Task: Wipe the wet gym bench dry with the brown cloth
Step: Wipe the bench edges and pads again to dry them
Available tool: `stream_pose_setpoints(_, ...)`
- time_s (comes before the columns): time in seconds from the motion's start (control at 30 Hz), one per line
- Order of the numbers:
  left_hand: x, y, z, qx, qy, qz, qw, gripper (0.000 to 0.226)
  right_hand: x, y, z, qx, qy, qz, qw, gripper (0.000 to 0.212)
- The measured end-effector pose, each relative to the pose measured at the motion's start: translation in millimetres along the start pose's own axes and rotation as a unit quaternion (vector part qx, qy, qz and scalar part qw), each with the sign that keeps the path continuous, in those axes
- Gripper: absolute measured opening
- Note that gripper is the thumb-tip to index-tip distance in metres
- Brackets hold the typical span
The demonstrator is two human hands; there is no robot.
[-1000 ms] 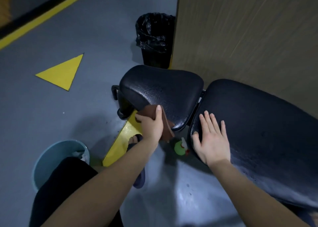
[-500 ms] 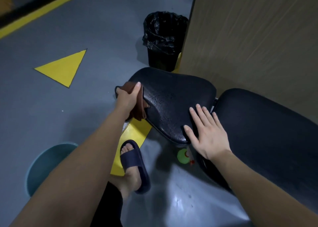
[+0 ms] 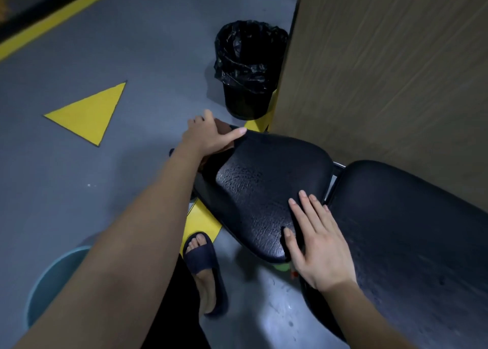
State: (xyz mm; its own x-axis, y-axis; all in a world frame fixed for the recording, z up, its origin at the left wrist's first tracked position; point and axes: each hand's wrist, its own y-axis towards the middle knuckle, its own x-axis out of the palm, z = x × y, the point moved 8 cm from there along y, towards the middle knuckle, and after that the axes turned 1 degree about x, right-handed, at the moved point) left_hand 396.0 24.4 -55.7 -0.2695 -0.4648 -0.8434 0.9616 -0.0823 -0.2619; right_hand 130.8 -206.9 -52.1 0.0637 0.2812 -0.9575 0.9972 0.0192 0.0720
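Left hand point(image 3: 211, 137) slid to bench point(image 3: 264, 190) far edge — gripping brown cloth point(image 3: 224, 129); right hand point(image 3: 317, 245) flat, empty.

No readable text, brand or numbers anywhere tbh. Only marking is a plain yellow triangle point(image 3: 88, 112) painted on the grey floor point(image 3: 148, 58), around 10 o'clock.

A grey floor point(image 3: 148, 39) is marked with a yellow triangle point(image 3: 91, 110) at centre left and a yellow stripe point(image 3: 56, 18) at upper left. A wood-grain wall panel point(image 3: 396, 66) fills the upper right, beside a black-lined bin point(image 3: 248, 68).
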Motion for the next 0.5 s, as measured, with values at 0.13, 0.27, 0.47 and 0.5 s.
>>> stream_pose_setpoints(0.13,8.2,2.9,33.0,0.060,0.114,0.050,0.990,0.098,-2.8,-1.3,0.6,-0.002,0.009,0.022,1.000,0.059)
stream_pose_setpoints(0.27,3.7,14.0,7.0,0.029,0.014,0.044,0.999,0.088,-2.3,0.3,1.8,0.006,0.012,0.027,1.000,0.059)
stream_pose_setpoints(0.47,1.1,20.8,-13.6,-0.041,0.004,-0.002,0.999,0.104,-0.2,0.3,2.7,0.005,0.018,0.026,0.999,0.059)
stream_pose_setpoints(0.5,1.1,21.2,-0.5,-0.010,0.044,0.004,0.999,0.098,-0.2,0.1,2.6,0.006,0.017,0.025,1.000,0.059)
